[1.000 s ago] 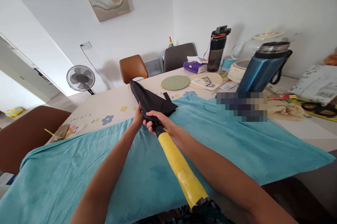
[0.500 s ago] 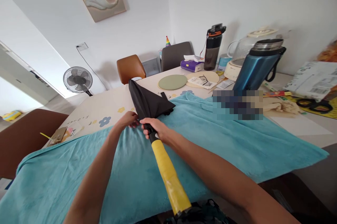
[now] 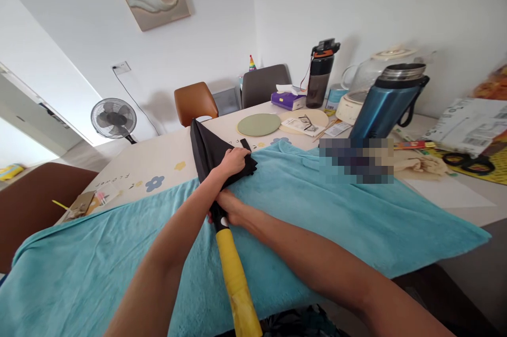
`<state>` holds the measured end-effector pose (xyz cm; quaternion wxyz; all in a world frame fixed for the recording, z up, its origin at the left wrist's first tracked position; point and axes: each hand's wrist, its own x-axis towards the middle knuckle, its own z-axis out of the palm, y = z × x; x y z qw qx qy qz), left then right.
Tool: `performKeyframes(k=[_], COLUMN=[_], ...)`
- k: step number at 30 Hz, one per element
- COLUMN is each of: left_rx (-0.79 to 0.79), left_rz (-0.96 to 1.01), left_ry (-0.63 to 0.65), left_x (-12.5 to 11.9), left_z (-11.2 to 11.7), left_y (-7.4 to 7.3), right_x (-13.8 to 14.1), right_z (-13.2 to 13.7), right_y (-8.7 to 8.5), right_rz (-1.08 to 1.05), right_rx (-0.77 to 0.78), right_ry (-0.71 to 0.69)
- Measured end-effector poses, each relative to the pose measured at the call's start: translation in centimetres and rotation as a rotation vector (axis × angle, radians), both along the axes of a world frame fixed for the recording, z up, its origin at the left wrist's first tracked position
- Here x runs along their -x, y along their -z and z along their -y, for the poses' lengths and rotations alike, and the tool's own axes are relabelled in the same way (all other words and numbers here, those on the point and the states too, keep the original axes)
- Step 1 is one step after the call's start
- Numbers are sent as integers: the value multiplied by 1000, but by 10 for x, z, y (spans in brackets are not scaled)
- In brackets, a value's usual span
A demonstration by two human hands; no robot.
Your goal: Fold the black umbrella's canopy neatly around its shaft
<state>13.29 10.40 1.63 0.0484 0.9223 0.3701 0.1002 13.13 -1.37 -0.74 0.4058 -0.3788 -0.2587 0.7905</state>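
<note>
A folded black umbrella (image 3: 206, 152) with a loose canopy lies slanting across the table, its tip pointing away from me. Its long handle (image 3: 233, 279), wrapped in yellow, comes back toward my body. My right hand (image 3: 228, 207) is closed round the black shaft just above the handle. Crossing over the umbrella, my left hand (image 3: 236, 161) is at the right edge of the canopy, fingers bent on the black fabric; its fingertips are partly hidden. A short black strap (image 3: 245, 144) sticks out just beyond that hand. Beneath lies a turquoise blanket (image 3: 301, 226).
On the right stand a blue steel bottle (image 3: 386, 104), a dark drinking bottle (image 3: 320, 75) and a glass kettle (image 3: 362, 81). Scissors (image 3: 469, 161) lie at the far right. Behind are a tissue pack (image 3: 288, 100), a green placemat (image 3: 259, 124) and glasses (image 3: 306, 122).
My left hand has moved right, across the umbrella, from its left side to the canopy's right edge. The handle's near end has swung left, and my right hand still grips the shaft.
</note>
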Motion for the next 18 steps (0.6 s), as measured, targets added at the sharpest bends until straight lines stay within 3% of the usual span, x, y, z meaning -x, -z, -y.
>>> performKeyframes(k=[8,11,18], left_rx=[-130,-169,-178], left_rz=[-7,25,313], left_ry=[16,-21,-201], left_x=[19,18,22], left_z=[-2,-1,15], left_y=[13,10,-4], right_x=[6,6,6], right_z=[-1,-3,-3], right_y=[2,5,4], right_rz=[63,50,12], right_rx=[-35,-35,-20], right_ry=[-8,-15,-45])
